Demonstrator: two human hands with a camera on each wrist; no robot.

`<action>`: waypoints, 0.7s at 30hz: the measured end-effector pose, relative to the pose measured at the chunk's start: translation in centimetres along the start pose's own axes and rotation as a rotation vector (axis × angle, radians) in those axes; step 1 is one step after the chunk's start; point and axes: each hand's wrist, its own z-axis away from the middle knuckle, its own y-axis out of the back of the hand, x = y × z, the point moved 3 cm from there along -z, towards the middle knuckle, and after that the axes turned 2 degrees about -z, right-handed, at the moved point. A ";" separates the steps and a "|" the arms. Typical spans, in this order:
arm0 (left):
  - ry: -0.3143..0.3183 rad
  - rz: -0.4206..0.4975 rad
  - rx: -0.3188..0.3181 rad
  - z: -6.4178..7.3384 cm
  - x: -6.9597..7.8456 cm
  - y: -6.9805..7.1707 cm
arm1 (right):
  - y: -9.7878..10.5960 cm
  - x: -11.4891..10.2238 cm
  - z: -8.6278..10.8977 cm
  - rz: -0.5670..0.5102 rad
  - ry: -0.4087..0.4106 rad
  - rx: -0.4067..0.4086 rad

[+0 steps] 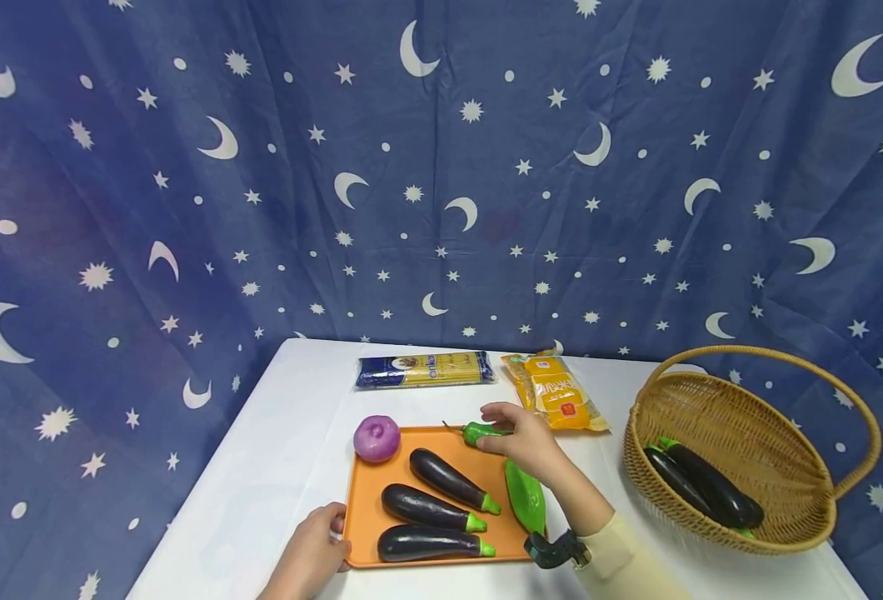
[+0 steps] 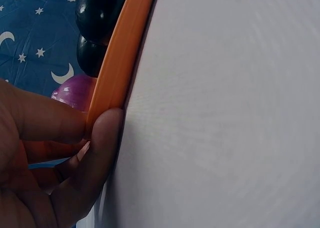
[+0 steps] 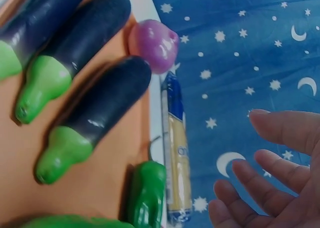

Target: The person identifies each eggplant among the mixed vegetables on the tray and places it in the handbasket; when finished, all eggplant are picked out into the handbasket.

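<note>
My left hand (image 1: 312, 546) pinches the left rim of an orange tray (image 2: 116, 57) between thumb and finger. Three eggplants (image 1: 422, 507) lie side by side on the tray, green stem ends to the right. A purple onion (image 1: 377, 438) sits at its far left corner. At the far edge is a green pepper (image 3: 148, 193) with a thin stem. Over the pepper, my right hand (image 1: 524, 442) overlaps it in the head view; the right wrist view shows the fingers spread with nothing between them. Nearer me, a pointed green vegetable (image 1: 526, 498) lies along the tray's right side.
Behind the tray lie a blue and yellow pasta pack (image 1: 426, 370) and an orange bag (image 1: 557, 392). On the right stands a wicker basket (image 1: 782, 433) with a tall handle, holding eggplants (image 1: 700, 483). A starry blue curtain (image 1: 441, 167) hangs behind the white table (image 1: 261, 467).
</note>
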 end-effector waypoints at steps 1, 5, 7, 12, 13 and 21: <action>-0.003 0.000 0.001 0.0 0.0 0.0 | -0.3 0.0 0.0 -0.004 -0.005 -0.010; -0.007 -0.001 0.001 0.0 0.0 0.1 | -1.2 0.2 0.0 -0.008 -0.010 -0.047; -0.008 0.002 0.001 0.0 0.0 0.1 | -1.7 0.2 -0.1 0.002 -0.007 -0.058; -0.012 0.008 0.004 0.1 0.1 0.1 | -2.9 0.2 -0.1 0.039 -0.007 -0.091; -0.012 0.007 0.003 0.1 0.1 0.1 | -3.1 0.2 -0.1 0.043 -0.007 -0.102; 0.017 0.003 0.004 0.1 0.1 0.1 | -4.8 0.6 0.1 0.061 -0.001 -0.144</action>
